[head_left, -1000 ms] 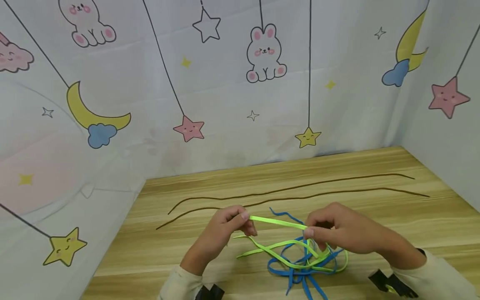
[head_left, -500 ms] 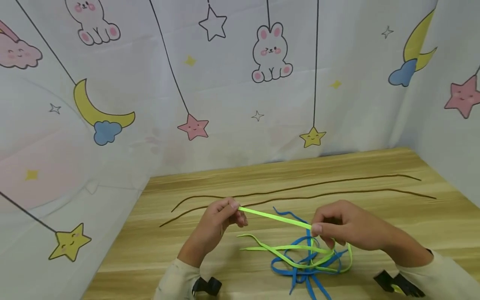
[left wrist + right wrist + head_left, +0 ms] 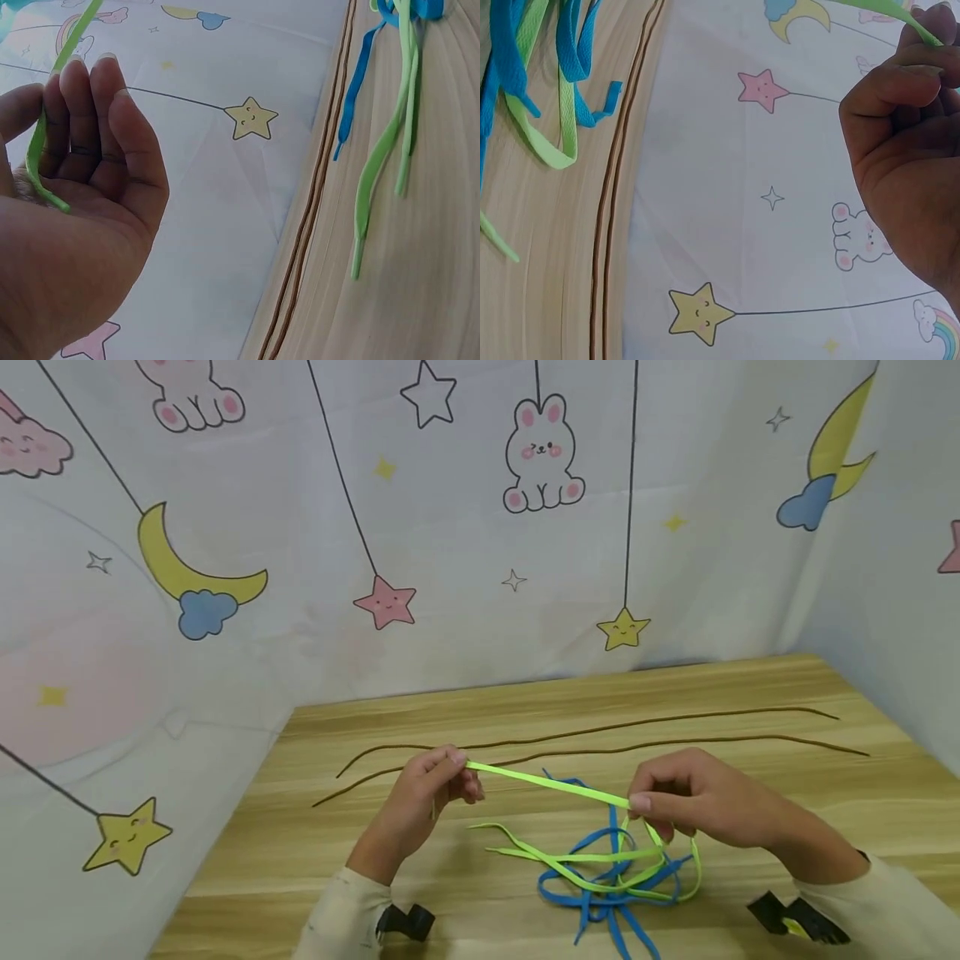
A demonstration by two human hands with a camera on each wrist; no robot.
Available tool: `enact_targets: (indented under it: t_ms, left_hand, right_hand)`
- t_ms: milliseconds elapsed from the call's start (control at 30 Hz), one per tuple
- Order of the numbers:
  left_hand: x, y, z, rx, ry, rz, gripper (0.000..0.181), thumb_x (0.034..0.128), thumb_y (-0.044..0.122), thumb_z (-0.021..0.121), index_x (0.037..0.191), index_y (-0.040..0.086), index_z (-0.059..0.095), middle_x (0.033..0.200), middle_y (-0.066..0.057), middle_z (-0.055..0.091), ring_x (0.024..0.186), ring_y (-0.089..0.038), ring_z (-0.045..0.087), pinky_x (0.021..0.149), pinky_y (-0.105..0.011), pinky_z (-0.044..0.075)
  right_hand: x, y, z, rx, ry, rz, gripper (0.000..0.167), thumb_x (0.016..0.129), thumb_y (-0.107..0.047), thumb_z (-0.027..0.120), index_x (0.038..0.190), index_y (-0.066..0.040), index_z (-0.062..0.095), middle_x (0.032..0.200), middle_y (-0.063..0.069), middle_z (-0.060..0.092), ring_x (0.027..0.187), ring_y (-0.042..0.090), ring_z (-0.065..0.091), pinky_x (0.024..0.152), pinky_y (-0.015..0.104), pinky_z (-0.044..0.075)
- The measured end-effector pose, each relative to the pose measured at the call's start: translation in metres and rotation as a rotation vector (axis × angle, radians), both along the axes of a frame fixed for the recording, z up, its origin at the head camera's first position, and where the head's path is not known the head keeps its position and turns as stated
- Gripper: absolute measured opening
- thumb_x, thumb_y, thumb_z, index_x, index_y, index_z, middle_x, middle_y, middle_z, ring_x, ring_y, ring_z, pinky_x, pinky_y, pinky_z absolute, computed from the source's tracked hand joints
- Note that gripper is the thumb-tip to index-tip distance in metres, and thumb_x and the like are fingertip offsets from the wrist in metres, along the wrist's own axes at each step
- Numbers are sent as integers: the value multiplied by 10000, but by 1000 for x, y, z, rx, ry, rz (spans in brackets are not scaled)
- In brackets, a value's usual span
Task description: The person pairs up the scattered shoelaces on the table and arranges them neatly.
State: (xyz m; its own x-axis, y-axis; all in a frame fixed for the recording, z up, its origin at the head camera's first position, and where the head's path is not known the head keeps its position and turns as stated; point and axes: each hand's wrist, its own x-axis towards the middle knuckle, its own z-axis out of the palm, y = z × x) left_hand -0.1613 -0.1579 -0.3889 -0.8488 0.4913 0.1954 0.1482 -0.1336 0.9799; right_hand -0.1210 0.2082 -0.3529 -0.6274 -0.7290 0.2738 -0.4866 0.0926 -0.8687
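Note:
A neon green shoelace [image 3: 547,783] is drawn straight between the two hands, above the table. My left hand [image 3: 422,787] pinches it between thumb and forefinger; in the left wrist view its tipped end [image 3: 56,201] hangs across the palm. At the lace's other side my right hand [image 3: 697,797] pinches it with thumb and curled forefinger. Below the hands, more green lace [image 3: 558,862] lies loosely tangled with blue shoelaces [image 3: 566,904], and two green tips point left. Whether the held lace joins that heap is partly hidden behind the right hand.
Two thin brown laces [image 3: 600,729] stretch side by side across the back of the wooden table [image 3: 247,868]. A white printed cloth [image 3: 450,543] hangs behind the table and along its sides. Black straps [image 3: 405,923] sit on both wrists.
The left hand has moved left and up, and the right hand slightly right, so the green span between them is longer. The brown laces stay put; the head view has shifted a little.

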Motion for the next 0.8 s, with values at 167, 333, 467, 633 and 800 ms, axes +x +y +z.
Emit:
enact_targets:
  t_ms: [167,333,467,633,800]
  left_hand:
    - [-4,-4,1,-17,-14,25,308,1070,271,509,876,59,621,816,-26,636,817,-187,641,815,-337,546]
    - [-8,-5,3,-3,-11,23,310,1070,279,509,870,74,629,810,-14,643,811,-181,638,806,-327,542]
    - [-11,-4,2,-1,-16,15,302,1072,280,507,874,85,625,814,-9,640,816,-179,631,819,-337,536]
    - [-11,-5,0,-5,-35,38,307,1062,300,525,869,75,604,805,-15,627,811,-185,625,811,-331,536]
    - [-10,-8,-4,3,-51,57,316,1064,290,525,842,73,588,812,-25,618,803,-190,621,797,-321,534]
  right_hand:
    - [-3,4,2,7,21,-34,277,1013,56,495,935,-152,660,689,43,600,489,182,442,398,293,396]
    - [-4,10,5,2,30,-54,269,1005,64,506,937,-149,655,680,48,588,501,190,453,413,296,406]
    - [-5,14,9,-3,36,-52,272,999,79,504,940,-143,650,672,57,584,498,203,446,416,291,405]
    - [-7,16,10,-9,36,-43,274,997,85,496,941,-135,650,671,69,579,498,213,439,418,301,402]
    - [-7,19,9,3,17,-42,261,1003,77,494,954,-125,653,683,79,581,507,226,446,424,309,407]
